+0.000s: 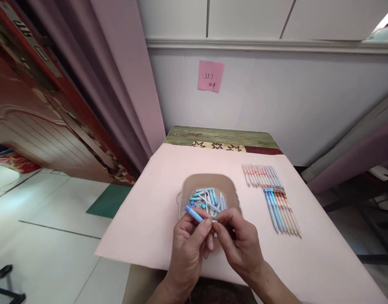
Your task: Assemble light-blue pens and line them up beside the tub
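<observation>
Over the near side of a beige plastic box (189, 185), my two hands meet around one small piece. My left hand (189, 247) is closed on a blue pen barrel (194, 213), its darker blue end pointing up and left. At the barrel's other end, the thumb and finger of my right hand (241, 242) pinch a thin pale tip (214, 221); whether it is joined to the barrel I cannot tell. Loose blue and white pen parts (209, 196) lie in the box: barrels, thin rods and small blue pieces. My hands hide the box's near wall.
To the right of the box lie two rows of pens: pale clear ones (262, 176) behind, blue and brown-topped ones (283, 213) in front. They rest on a pink sheet (143, 219) over the table. A pink note (210, 76) sticks to the wall behind.
</observation>
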Motion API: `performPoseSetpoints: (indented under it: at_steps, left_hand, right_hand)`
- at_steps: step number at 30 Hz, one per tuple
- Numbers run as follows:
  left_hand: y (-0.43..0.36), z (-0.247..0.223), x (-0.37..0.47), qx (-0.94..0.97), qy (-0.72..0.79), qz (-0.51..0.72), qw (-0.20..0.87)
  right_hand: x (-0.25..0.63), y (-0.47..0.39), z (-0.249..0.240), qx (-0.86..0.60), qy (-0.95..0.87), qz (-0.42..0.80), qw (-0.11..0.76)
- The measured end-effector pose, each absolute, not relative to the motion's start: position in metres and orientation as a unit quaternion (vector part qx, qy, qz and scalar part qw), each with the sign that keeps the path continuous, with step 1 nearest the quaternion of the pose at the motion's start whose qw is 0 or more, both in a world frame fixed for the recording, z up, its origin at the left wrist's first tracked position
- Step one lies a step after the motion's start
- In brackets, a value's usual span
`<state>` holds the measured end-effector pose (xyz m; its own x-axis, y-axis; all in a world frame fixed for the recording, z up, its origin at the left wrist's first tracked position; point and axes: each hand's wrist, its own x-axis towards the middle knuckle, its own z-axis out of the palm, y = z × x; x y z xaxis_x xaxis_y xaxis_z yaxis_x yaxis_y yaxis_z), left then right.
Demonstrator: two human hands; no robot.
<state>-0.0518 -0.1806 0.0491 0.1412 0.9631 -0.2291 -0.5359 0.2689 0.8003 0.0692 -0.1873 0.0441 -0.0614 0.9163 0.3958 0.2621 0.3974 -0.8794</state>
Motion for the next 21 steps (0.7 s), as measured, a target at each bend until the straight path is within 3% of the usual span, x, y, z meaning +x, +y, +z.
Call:
performPoseSetpoints:
  at_steps: [5,12,21]
  left_hand:
    - [-0.181,0.052,-0.049,0.295,0.358,0.538,0.704]
    - [-0.156,0.038,-0.044,0.257,0.406,0.567,0.669]
    - [-0.154,0.042,-0.049,0.296,0.397,0.564,0.662]
  right_hand:
    - [0.068,-0.191,0.049,-0.418,-0.606,0.433,0.52]
    - [0.071,-0.158,0.037,-0.557,-0.598,0.335,0.469]
    - [0.07,-0.15,0.036,-0.494,-0.61,0.322,0.529]
